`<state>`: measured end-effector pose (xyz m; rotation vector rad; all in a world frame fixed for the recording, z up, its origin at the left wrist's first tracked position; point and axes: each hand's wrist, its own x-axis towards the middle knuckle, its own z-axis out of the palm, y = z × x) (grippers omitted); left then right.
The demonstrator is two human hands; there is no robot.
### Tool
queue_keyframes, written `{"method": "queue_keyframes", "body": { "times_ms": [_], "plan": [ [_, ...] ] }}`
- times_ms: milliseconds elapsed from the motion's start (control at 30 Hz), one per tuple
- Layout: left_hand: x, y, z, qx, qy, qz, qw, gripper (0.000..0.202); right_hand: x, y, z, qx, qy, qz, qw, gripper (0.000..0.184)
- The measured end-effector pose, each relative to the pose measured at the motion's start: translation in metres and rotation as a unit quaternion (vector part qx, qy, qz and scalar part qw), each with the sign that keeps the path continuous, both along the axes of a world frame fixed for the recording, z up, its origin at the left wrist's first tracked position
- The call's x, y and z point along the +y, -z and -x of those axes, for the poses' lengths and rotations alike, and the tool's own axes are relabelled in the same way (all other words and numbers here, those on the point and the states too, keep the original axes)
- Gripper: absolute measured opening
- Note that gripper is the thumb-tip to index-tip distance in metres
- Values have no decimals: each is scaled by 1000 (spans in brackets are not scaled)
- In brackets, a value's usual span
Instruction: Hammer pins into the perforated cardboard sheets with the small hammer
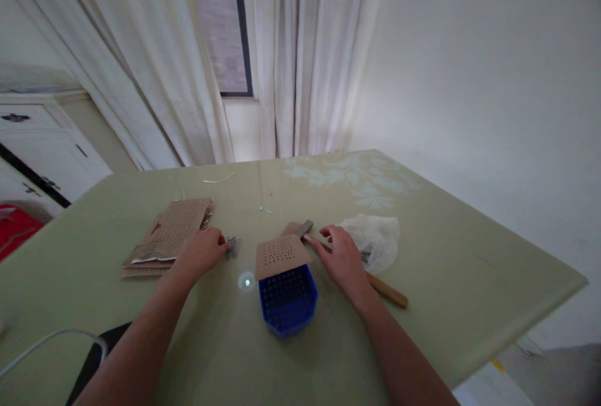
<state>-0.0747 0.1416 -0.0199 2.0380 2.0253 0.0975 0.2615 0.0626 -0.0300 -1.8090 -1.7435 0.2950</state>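
Observation:
My left hand (pixel 210 248) rests on the table, fingers pinched together at the edge of a small bunch of nails (pixel 233 247); whatever lies between the fingertips is too small to make out. Over the wooden handle of a hammer (pixel 389 292) hovers or rests my right hand (pixel 340 256), its thumb and fingers apart. The hammer's head (pixel 305 228) lies beyond the fingertips, on a piece of perforated brown board. Between my hands, another perforated brown board (pixel 280 254) leans on the far rim of a blue plastic basket (pixel 288 324).
Left of my left hand is a stack of perforated boards (pixel 173 231). A crumpled plastic bag (pixel 382 237) with metal pieces sits at right. A small clear round piece (pixel 246 281) is beside the basket. A white cable (pixel 66 331) crosses a black object at lower left.

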Motion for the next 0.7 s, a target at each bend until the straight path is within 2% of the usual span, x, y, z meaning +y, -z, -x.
{"method": "queue_keyframes", "body": {
  "times_ms": [200,333,500,600,700],
  "plan": [
    [-10,5,-11,-17,1,11,1000,20,0,2,3,-68,-19,46,996,14],
    [-22,6,-20,-29,-23,-24,999,19,0,-1,5,-100,-26,63,993,11],
    [-41,-9,-25,-84,-54,-95,990,20,-1,-3,8,-114,-26,62,991,14],
    [-60,-21,-33,-148,-63,-143,977,36,-1,-2,8,-113,-27,59,991,14],
    [-85,-26,-48,-251,-78,-200,944,51,-1,-1,8,-111,-31,55,992,14]
  ]
}}
